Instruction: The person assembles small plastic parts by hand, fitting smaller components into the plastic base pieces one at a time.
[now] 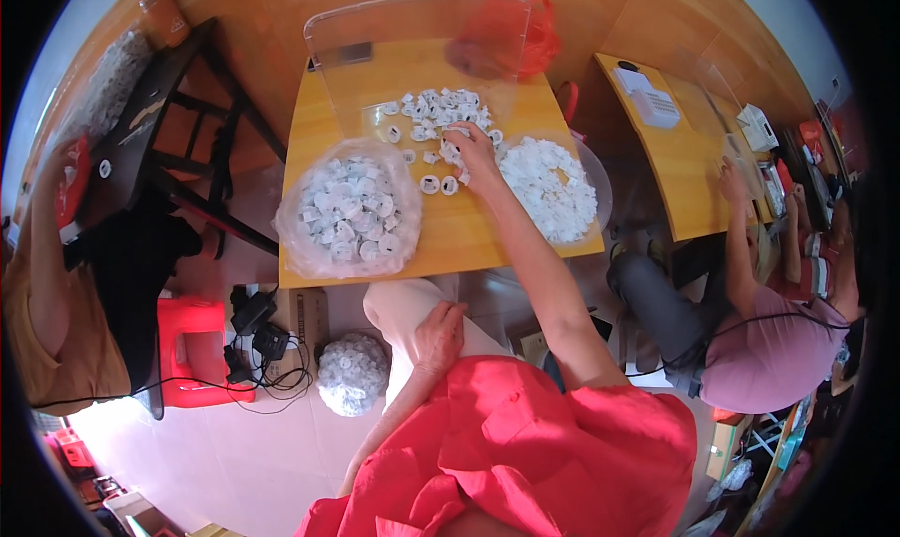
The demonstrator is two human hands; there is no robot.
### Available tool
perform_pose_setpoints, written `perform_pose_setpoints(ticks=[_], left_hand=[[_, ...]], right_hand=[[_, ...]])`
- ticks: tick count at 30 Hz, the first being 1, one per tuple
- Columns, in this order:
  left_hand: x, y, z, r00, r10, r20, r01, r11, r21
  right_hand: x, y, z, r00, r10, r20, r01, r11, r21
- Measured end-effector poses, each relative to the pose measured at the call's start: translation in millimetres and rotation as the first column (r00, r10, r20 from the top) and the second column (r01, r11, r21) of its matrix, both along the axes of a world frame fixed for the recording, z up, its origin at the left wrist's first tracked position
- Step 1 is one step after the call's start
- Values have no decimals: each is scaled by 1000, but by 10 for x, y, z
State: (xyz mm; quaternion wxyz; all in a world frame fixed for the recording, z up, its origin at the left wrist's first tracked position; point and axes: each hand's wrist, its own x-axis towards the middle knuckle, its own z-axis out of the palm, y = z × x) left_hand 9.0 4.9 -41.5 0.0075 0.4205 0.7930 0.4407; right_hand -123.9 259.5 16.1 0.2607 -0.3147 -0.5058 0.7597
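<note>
My right hand [475,155] reaches over the table to a heap of small white plastic parts [441,108], some with dark markings. Its fingers are curled together at the heap's near edge; what they hold is too small to tell. Two round white parts [440,185] lie just left of that wrist. My left hand [442,336] rests on my thigh, fingers laid out and holding nothing. Left of the heap stands a clear plastic bag [404,255] full of white round parts [344,209]. On the right, a shallow round tray [604,195] holds many small white pieces [547,190].
A clear upright panel [417,2] borders the table's [459,246] far side, with a red plastic bag [536,45] behind it. Below are a red stool [178,335], tangled black cables [267,349] and another filled bag [352,375]. People sit at neighbouring tables on both sides.
</note>
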Motion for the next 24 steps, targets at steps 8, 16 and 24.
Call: perform_pose_setpoints(ticks=[8,16,24], left_hand=[[5,32,28,1000,-18,-2,18,1000,-16],[-9,22,7,1000,-9,16,9,1000,-6],[16,52,34,1000,-21,0,21,1000,-11]], right_hand=[[86,2,-44,997,9,73,-26,970,240],[389,-39,221,988,153,-17,-154,986,-62],[716,163,338,969,177,-173,-213,954,-213]])
